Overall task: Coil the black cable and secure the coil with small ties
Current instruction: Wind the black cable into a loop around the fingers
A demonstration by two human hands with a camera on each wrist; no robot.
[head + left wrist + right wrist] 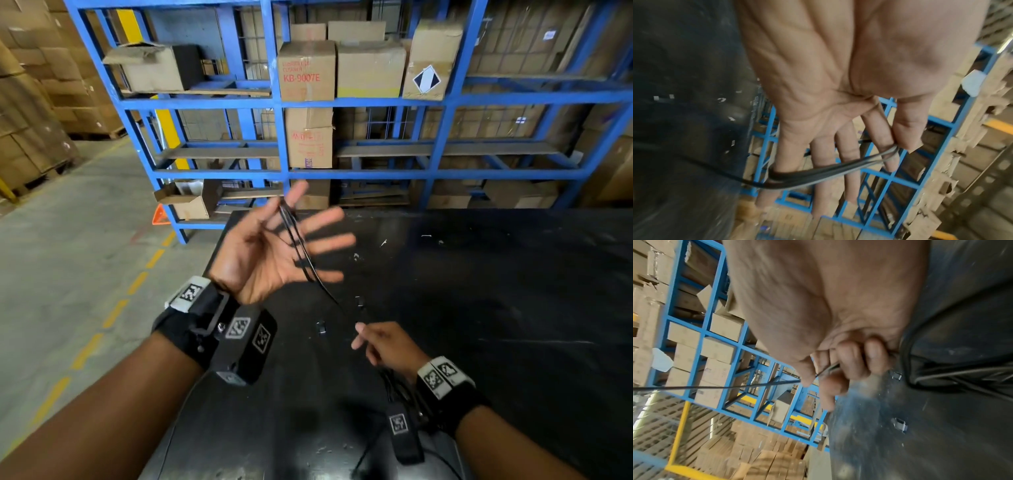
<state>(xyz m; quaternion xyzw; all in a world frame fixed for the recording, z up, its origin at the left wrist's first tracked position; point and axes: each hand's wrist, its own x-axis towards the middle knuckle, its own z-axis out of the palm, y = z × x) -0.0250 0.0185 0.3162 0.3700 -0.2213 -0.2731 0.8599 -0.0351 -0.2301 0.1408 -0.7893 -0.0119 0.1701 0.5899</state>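
Note:
My left hand is raised palm up over the black table's far left corner, fingers spread. Several turns of the thin black cable run across the fingers. In the left wrist view the loops stretch from the little finger to the index finger, where the thumb presses them. From there the cable drops to my right hand, low over the table, which pinches the strand between thumb and curled fingers. Slack cable lies under the right wrist. Two small ties lie on the table between the hands.
A blue steel rack holding cardboard boxes stands right behind the table. Concrete floor with yellow dashes lies beyond the table's left edge. White scraps dot the tabletop. Stacked cartons fill the far left.

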